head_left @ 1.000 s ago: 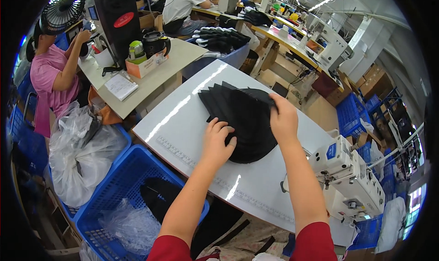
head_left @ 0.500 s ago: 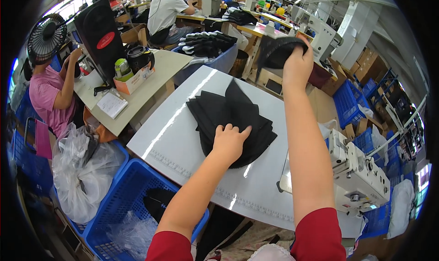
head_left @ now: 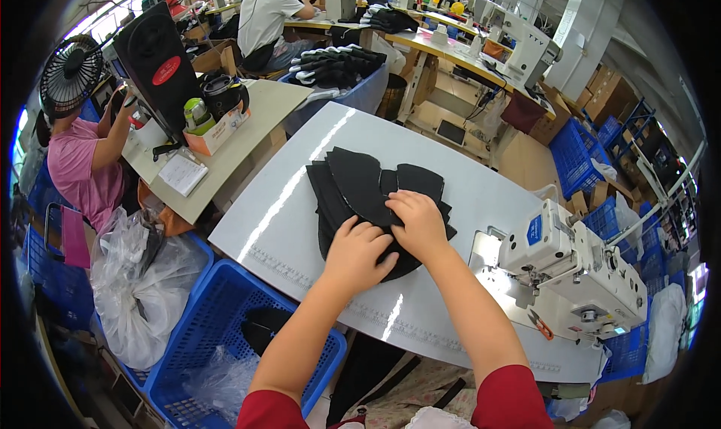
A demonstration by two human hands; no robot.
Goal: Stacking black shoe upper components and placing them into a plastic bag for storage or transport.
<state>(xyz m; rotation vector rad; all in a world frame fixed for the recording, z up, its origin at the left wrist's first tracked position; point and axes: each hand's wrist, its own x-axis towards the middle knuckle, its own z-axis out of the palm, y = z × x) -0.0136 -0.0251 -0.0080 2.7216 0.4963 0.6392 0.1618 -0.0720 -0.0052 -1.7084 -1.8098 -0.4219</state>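
A stack of black fabric pieces [head_left: 359, 188] lies fanned out on the white sewing table [head_left: 300, 196]. My left hand [head_left: 359, 249] rests flat on the near edge of the stack, fingers spread slightly. My right hand [head_left: 417, 222] presses on the stack's right side, fingertips pinching the edge of a top piece. Both forearms reach in from the lower edge, with red sleeves at the elbows.
A white sewing machine [head_left: 571, 267] stands at the table's right end. A blue plastic crate [head_left: 225, 331] with clear bags sits below the table's near left edge. A person in pink [head_left: 82, 166] sits at a beige desk [head_left: 240, 128] beside a black fan [head_left: 71, 72]. More blue crates [head_left: 578, 151] are stacked at the right.
My right hand, which was lifted high with a black piece, has come down onto the stack. My left hand has stayed on the stack's near edge.
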